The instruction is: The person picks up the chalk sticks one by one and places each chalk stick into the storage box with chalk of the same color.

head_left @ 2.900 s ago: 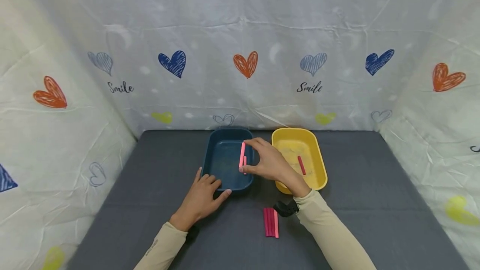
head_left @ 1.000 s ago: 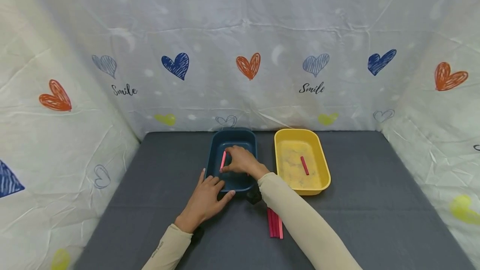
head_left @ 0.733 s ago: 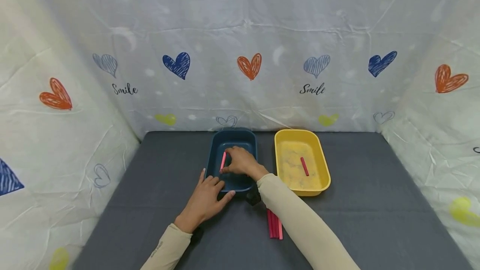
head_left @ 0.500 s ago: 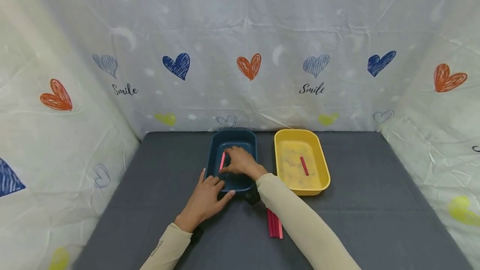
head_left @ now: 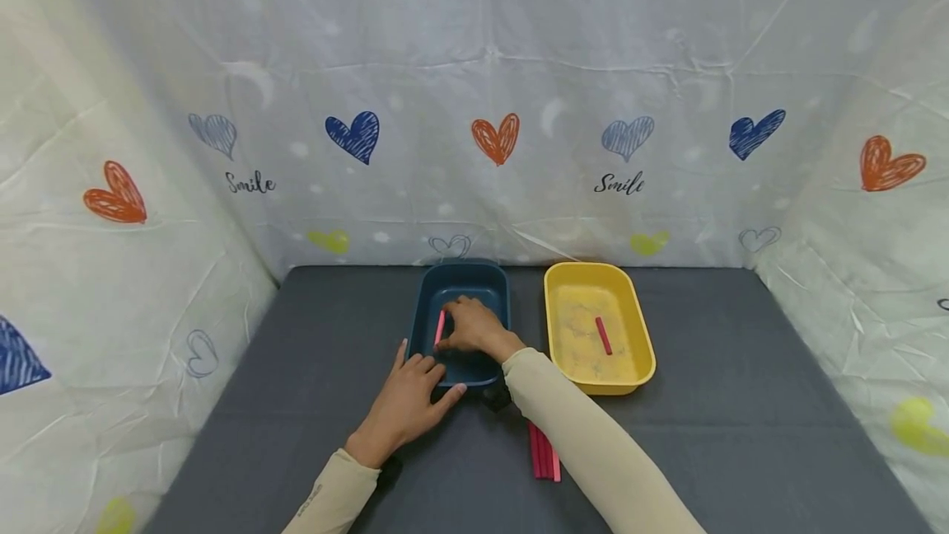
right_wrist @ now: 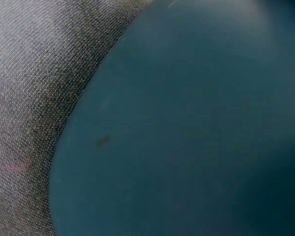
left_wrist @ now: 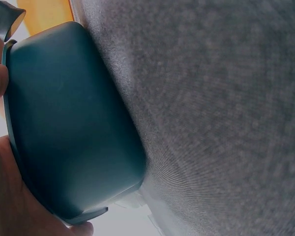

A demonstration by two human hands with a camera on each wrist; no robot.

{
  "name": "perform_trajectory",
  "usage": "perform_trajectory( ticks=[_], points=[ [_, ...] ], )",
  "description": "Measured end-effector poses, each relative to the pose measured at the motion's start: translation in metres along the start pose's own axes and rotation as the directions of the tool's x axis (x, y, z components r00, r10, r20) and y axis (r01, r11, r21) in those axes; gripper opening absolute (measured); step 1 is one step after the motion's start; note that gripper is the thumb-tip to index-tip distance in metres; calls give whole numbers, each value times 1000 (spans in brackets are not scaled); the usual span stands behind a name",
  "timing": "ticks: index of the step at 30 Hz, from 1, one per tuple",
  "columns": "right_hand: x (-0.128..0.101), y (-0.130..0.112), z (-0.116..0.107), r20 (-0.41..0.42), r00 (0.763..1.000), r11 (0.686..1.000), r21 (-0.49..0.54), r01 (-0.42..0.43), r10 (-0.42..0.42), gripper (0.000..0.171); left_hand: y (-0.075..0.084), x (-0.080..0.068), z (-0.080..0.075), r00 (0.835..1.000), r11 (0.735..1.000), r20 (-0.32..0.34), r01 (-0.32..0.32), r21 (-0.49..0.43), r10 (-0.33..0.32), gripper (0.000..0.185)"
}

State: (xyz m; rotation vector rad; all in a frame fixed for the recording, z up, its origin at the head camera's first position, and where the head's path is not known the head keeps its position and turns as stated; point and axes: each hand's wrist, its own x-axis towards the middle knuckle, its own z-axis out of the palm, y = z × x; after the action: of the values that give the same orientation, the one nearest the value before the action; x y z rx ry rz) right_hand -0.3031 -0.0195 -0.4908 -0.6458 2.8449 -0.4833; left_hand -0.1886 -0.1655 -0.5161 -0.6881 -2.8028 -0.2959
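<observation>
Inside the blue tray [head_left: 467, 264], near its left wall, my right hand [head_left: 478, 328] pinches a light pink stick [head_left: 441, 326] by its two ends, between thumb and fingers. My left hand [head_left: 404, 402] rests on the tray's near left corner, fingers spread loosely over the rim. From the left wrist, the tray's outer wall [left_wrist: 69, 118] shows with a thumb and fingertips at its edge. Only the tray's blue side [right_wrist: 162, 123] and the cloth appear in the right wrist view. My right hand covers part of the tray floor.
To the right stands a yellow tray [head_left: 586, 269] with one dark red stick [head_left: 604, 336] in it. Several red and pink sticks [head_left: 541, 456] lie side by side on the grey cloth [head_left: 741, 402], partly under my right forearm. A patterned white curtain [head_left: 415, 213] hangs behind.
My right hand has carried the light pink stick leftward and down into the blue tray, hardly moving in the last second. A second pink stick there is now hidden. My left hand stays on the rim.
</observation>
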Motion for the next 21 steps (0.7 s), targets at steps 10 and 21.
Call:
perform_trajectory(
  ticks=[10, 21],
  points=[
    [-1, 3, -1, -14, 1000, 1000, 16, 3, -2, 79, 2, 0, -2, 1000, 1000, -4, 2, -1, -2, 39],
    [-14, 4, -9, -65, 998, 995, 97, 27, -21, 72, 2, -1, -2, 1000, 1000, -11, -13, 4, 13, 40]
  ],
)
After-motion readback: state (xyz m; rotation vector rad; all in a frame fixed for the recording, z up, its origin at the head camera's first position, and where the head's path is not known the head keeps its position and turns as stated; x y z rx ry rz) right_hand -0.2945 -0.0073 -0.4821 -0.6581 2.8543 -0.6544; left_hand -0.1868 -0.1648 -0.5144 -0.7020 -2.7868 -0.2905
